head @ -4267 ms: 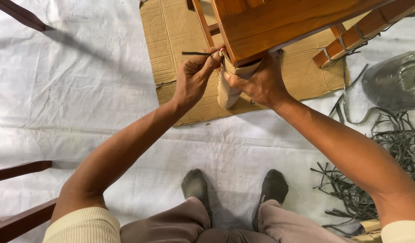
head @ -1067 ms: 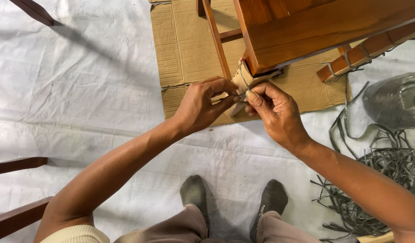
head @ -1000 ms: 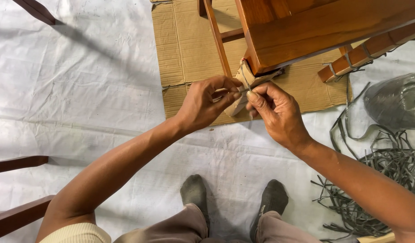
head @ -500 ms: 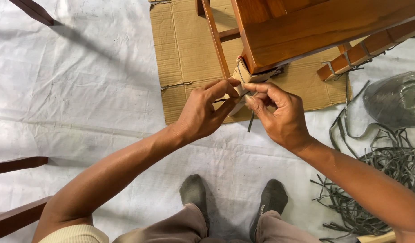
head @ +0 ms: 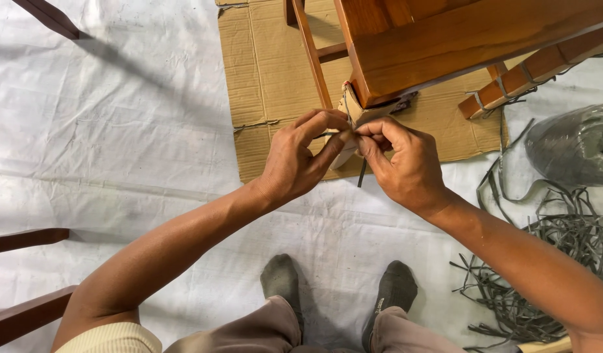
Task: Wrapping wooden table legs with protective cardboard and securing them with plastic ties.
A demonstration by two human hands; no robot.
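Strap (head: 361,171), a thin dark strip, is pinched between both hands just under the corner of the wooden chair (head: 445,46), where a cardboard wrap (head: 354,114) covers the chair leg. Its loose end hangs down below the fingers, over the near edge of the cardboard sheet (head: 269,78) on the floor.

Left hand (head: 295,160) has its fingers closed together, thumb and forefinger pressed on the strap at the wrap. Right hand (head: 406,163) is likewise clamped on the strap, fingertips meeting those of the left hand so that the two touch.

A few seconds ago the left hand held a stretch of strap out to the side and the right hand cupped the wrap under the corner. Since then both hands have come together in front of the wrap, and over the last second the right hand's fingers have curled tighter while the loose end dropped free beneath them. To judge by this, the strap is already round the wrapped leg and the work has passed to fastening its ends, with the knot or twist not yet clearly finished; the fingers hide it.

Near the right edge of the white floor sheet (head: 118,144) lies a tangle of more straps (head: 563,248) beside a grey bag (head: 572,144). Socked feet (head: 282,278) show at the bottom.
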